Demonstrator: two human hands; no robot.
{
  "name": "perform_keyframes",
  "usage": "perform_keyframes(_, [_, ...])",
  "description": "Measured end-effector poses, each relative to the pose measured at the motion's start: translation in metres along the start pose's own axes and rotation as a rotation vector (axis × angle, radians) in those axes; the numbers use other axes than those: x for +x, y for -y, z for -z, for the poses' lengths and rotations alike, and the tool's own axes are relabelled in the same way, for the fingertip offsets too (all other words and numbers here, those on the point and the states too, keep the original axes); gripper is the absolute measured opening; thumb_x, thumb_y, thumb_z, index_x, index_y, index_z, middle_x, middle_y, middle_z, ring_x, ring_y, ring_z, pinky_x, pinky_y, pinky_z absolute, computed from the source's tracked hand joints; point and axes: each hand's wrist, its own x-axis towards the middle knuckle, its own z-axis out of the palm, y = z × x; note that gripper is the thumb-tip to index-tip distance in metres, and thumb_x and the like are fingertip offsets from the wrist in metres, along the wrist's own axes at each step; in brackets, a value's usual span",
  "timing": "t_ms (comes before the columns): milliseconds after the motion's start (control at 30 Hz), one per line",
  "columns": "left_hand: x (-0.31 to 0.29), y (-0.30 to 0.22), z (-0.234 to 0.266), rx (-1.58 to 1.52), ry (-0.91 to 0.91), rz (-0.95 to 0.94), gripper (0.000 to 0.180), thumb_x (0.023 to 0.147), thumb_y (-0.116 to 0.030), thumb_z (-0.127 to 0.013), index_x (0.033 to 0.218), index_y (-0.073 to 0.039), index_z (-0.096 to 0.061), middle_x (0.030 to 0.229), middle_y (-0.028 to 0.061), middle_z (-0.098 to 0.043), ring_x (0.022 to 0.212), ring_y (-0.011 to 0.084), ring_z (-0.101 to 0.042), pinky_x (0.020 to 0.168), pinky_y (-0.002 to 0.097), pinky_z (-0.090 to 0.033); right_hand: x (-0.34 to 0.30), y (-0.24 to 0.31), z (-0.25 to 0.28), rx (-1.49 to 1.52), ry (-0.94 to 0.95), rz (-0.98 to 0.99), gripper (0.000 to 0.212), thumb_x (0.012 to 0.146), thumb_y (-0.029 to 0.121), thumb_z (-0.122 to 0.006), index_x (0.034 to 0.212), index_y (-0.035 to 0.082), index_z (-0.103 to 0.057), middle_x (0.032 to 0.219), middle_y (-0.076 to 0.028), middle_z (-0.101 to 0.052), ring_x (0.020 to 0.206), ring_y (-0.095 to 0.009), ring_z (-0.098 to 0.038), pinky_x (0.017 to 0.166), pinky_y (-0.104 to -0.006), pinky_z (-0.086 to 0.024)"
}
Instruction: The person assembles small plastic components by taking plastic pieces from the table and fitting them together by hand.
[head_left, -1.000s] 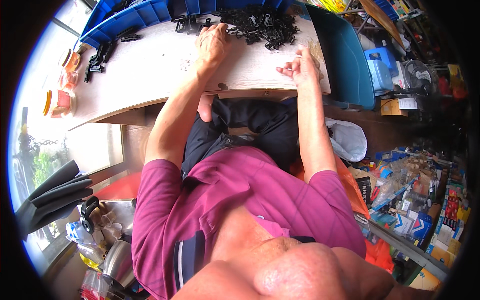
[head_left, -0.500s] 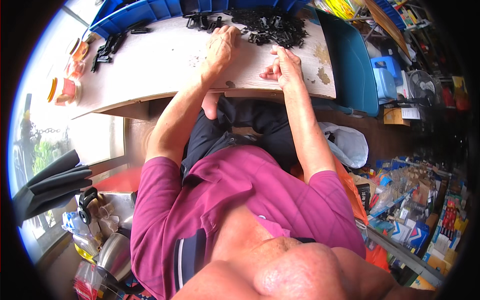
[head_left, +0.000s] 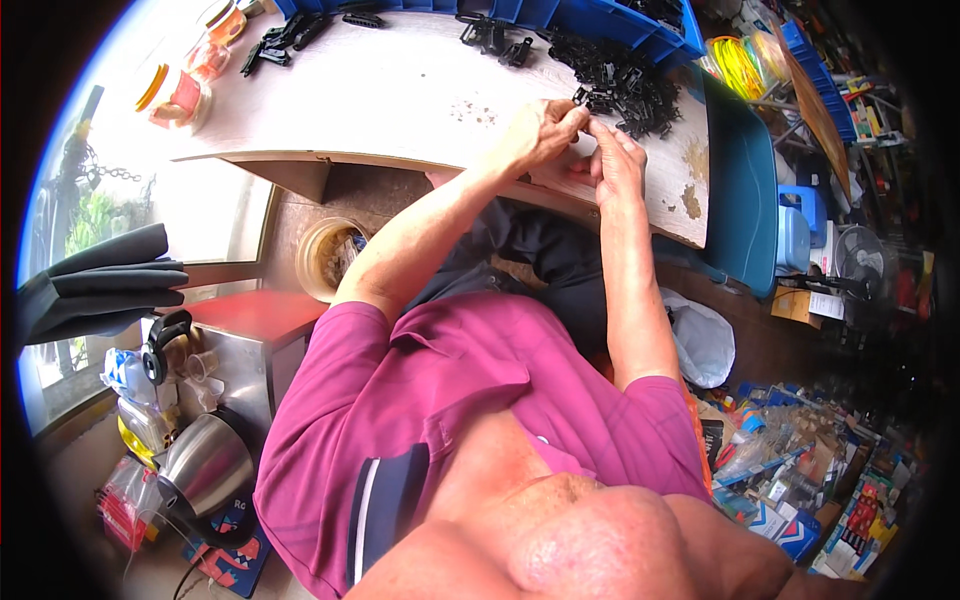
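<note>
Two hands meet at the near side of a heap of black pieces

What is between the fingertips is hard to make out. The left hand (head_left: 540,134) and the right hand (head_left: 620,168) come together over the table (head_left: 350,95), thumbs and forefingers bent toward each other, the tips touching or almost touching. If they are closed on some small thing, I cannot tell; the fingers cover the spot, and the pieces are too small at this size. One dark bit shows just beyond the left fingertips, but whether it is held or belongs to the heap is not clear.

The heap of black pieces (head_left: 632,88) lies just beyond the hands, to the right of the left hand and near the right fingertips. The pieces overlap so much that single shapes are mostly lost. A smaller black group (head_left: 488,38) lies beyond the left hand, and another black cluster (head_left: 285,40) is well apart, at the far left.

Behind the heap stands a blue tray (head_left: 590,22), cut off by the upper edge. The upper jar (head_left: 225,22) at the left is close to that same edge; a jar with an orange lid (head_left: 175,98) is seen more fully. A teal bin (head_left: 745,185) stands beside the table's right end.
</note>
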Motion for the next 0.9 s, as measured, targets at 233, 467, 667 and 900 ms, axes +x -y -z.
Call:
perform_keyframes(233, [-0.012, 0.013, 0.004, 0.099, -0.153, -0.108, 0.04, 0.095, -0.037, -0.053, 0.085, -0.001, -0.068, 0.066, 0.0222, -0.061, 0.06, 0.0356, -0.063, 0.059, 0.0433, -0.048, -0.012, 0.001, -0.02, 0.004, -0.078, 0.059, 0.027, 0.081, 0.021, -0.078, 0.09, -0.001, -0.066, 0.047, 0.001, -0.042, 0.035, -0.011, -0.037, 0.041, -0.0326, -0.048])
perform_keyframes(467, [-0.006, 0.017, 0.075, 0.358, -0.192, -0.066, 0.022, 0.09, -0.022, -0.058, 0.106, -0.009, -0.065, 0.092, 0.0118, -0.07, 0.085, 0.0316, -0.066, 0.076, 0.0426, -0.054, -0.019, -0.005, -0.032, 0.133, 0.005, 0.047, 0.018, 0.087, 0.017, -0.071, 0.083, 0.003, -0.061, 0.043, -0.001, -0.044, 0.035, -0.015, -0.05, 0.041, -0.0366, -0.053])
perform_keyframes(667, [0.041, 0.092, 0.249, 1.393, -0.69, -0.616, 0.03, 0.084, -0.006, -0.051, 0.112, -0.001, -0.059, 0.115, 0.0177, -0.056, 0.11, 0.0361, -0.053, 0.091, 0.0451, -0.046, -0.018, -0.003, -0.035, 0.073, 0.043, 0.013, 0.02, 0.088, 0.018, -0.068, 0.082, 0.006, -0.054, 0.044, 0.0, -0.043, 0.041, -0.016, -0.056, 0.046, -0.0427, -0.058])
perform_keyframes(900, [0.042, 0.097, 0.248, 1.122, -0.402, -0.408, 0.015, 0.082, -0.01, -0.056, 0.096, -0.006, -0.059, 0.097, 0.0175, -0.052, 0.092, 0.0373, -0.051, 0.08, 0.0464, -0.043, -0.016, -0.003, -0.036, 0.03, 0.086, 0.024, 0.019, 0.089, 0.018, -0.066, 0.083, 0.005, -0.054, 0.045, -0.001, -0.043, 0.042, -0.016, -0.055, 0.046, -0.0419, -0.057])
